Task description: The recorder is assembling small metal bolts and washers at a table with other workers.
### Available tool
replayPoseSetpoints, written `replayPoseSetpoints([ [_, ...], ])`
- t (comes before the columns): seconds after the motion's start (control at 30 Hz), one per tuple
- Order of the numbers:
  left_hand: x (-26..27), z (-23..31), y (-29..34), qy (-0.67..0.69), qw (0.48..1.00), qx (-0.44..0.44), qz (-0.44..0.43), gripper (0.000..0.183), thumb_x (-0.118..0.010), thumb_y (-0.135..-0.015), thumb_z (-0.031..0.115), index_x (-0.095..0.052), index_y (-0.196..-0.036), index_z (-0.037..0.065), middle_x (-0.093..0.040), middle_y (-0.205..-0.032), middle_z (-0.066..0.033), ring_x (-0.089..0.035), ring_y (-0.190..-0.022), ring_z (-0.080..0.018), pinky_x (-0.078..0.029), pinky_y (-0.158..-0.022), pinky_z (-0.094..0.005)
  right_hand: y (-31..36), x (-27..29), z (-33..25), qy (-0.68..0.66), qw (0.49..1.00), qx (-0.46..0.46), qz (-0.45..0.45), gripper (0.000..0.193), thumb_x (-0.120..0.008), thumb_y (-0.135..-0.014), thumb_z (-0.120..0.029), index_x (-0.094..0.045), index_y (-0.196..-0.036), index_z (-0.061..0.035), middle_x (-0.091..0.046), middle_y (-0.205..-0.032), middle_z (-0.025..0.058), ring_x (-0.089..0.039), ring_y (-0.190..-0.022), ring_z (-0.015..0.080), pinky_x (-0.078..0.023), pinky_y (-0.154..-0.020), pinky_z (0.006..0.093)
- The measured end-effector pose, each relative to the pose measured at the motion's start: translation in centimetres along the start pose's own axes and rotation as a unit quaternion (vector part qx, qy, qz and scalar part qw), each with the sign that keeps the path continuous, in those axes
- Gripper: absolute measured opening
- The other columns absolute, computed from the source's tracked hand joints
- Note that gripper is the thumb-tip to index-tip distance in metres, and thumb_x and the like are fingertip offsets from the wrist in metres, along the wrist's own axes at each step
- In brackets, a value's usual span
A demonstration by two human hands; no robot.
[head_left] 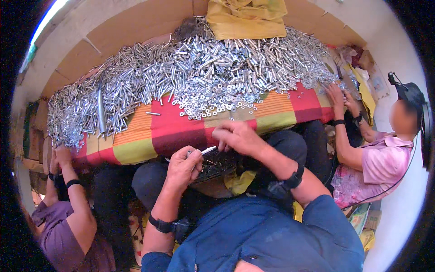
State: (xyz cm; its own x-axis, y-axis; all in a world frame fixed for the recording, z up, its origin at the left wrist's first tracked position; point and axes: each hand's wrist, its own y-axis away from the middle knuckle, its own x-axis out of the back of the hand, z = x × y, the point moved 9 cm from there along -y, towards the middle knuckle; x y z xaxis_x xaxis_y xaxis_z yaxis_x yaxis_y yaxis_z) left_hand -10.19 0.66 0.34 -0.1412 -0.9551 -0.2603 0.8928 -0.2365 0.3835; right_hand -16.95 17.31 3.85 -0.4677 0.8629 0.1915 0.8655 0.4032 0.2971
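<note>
In front of me, my left hand [183, 167] is closed with its thumb and fingers pinching a silvery metal bolt [208, 150], whose end sticks out to the right. My right hand [241, 138] hovers just beyond and to the right of that end, its fingers blurred by motion; whether anything is in them cannot be told. Beyond my hands lie loose flat washers [210, 100] near the edge of a checkered cloth [174, 129]. Behind them a wide heap of metal bolts and sleeves [190, 63] spreads across the table.
Co-workers sit on both sides, a person in purple [74, 226] at left and one in pink [380, 161] at right, hands at the heap's ends. A long metal rod [101, 111] rests on the left pile. A yellow sack [247, 18] lies at the back. One bolt [153, 113] sits apart.
</note>
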Motion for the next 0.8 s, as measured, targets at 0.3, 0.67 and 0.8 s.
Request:
replayPoseSetpoints([
  [0.3, 0.4, 0.0, -0.3, 0.018, 1.000, -0.003, 0.010, 0.023, -0.059, -0.100, 0.023, -0.056, -0.082, 0.009, -0.055, -0.062, -0.0018, -0.043, -0.041, -0.0086, -0.030, -0.035, -0.0240, -3.7, 7.6, 0.4, 0.447, 0.847, 0.211, 0.195, 0.009, -0.062, -0.080, -0.004, -0.064, -0.089, -0.0018, -0.064, -0.087, 0.0217, -0.063, -0.087, 0.0418, -0.051, -0.078, 0.0503],
  [0.67, 0.5, 0.1, -0.1, 0.026, 1.000, -0.007, 0.014, 0.026, -0.060, -0.101, 0.025, -0.058, -0.082, 0.008, -0.056, -0.063, -0.0018, -0.041, -0.042, -0.0062, -0.027, -0.037, -0.0234, -2.9, 8.8, 0.5, 0.387, 0.878, 0.193, 0.206, 0.012, -0.059, -0.079, -0.001, -0.065, -0.089, 0.0004, -0.066, -0.087, 0.0233, -0.066, -0.085, 0.0430, -0.052, -0.077, 0.0481],
  [0.8, 0.7, 0.0, -0.1, 0.031, 0.999, -0.010, 0.014, 0.027, -0.060, -0.102, 0.025, -0.058, -0.082, 0.007, -0.056, -0.063, -0.0021, -0.041, -0.042, -0.0062, -0.027, -0.037, -0.0231, -2.8, 8.6, 0.6, 0.397, 0.872, 0.201, 0.205, 0.009, -0.060, -0.079, -0.001, -0.066, -0.086, 0.0005, -0.066, -0.085, 0.0227, -0.066, -0.083, 0.0418, -0.052, -0.076, 0.0478],
])
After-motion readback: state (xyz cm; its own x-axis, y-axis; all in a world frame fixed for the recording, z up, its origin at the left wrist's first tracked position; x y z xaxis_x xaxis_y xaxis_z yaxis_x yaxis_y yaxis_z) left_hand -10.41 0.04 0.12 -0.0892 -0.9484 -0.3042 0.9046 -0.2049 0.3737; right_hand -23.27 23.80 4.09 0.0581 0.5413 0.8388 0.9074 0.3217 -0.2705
